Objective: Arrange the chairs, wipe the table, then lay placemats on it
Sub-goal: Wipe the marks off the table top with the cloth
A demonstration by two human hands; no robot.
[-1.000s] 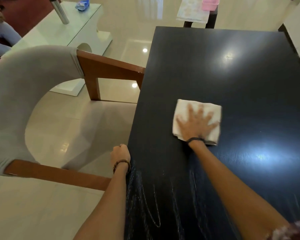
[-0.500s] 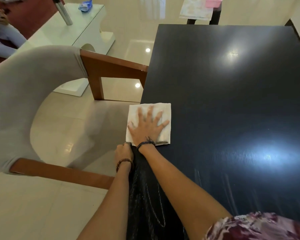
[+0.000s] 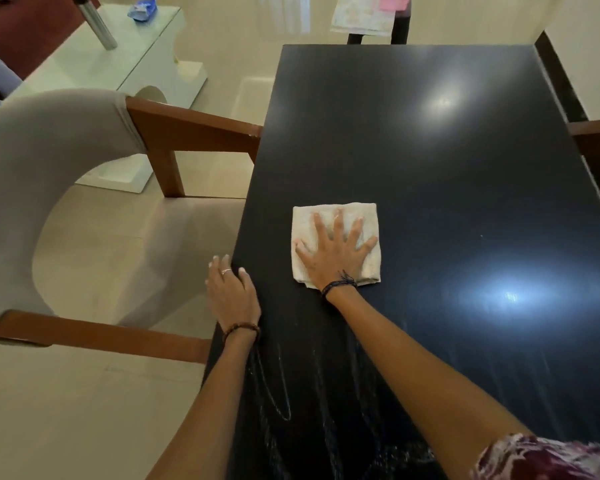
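At the left of the frame a grey upholstered chair with brown wooden arms is drawn up against the table's long side, one arm touching the edge near mid-frame. Just right of it, the left hand rests on that near-left edge, fingers loosely extended and holding nothing; it looks to be bracing. Chalky smears streak the dark table in the lower centre, between the two forearms. Right of the left hand, the right hand lies flat with fingers spread wide on a folded pale cloth, pressing it to the tabletop at centre frame. The table's long axis runs away toward the top of the frame, and the unwiped stretch lies mostly up and to the right of the cloth, so I would guess the right hand carries the wiping that way. At upper centre, past the far end, pale fabric pieces, perhaps placemats, drape over a dark stand.
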